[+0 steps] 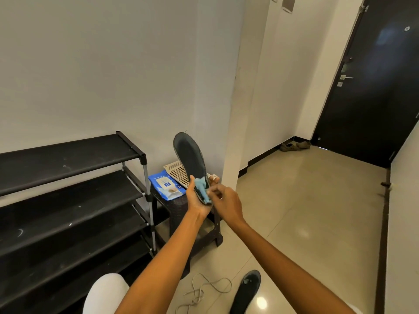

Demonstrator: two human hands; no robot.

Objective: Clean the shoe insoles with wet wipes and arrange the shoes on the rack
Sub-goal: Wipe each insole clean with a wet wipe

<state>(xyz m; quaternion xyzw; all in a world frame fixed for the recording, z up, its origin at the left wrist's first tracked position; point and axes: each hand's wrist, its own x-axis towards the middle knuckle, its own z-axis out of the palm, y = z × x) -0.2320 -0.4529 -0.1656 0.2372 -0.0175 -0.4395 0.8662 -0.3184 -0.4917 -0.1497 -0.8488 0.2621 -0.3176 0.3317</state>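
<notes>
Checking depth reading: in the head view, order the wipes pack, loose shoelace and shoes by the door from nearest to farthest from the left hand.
1. wipes pack, on the stool just left of the left hand.
2. shoelace, on the floor below.
3. shoes, far right by the door.

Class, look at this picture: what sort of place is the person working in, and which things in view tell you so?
Most likely the entrance hallway of a home. A dark front door with a handle stands at the end, a black tiered shoe rack lines the wall, and a pair of shoes lies in the corner by the door.
</notes>
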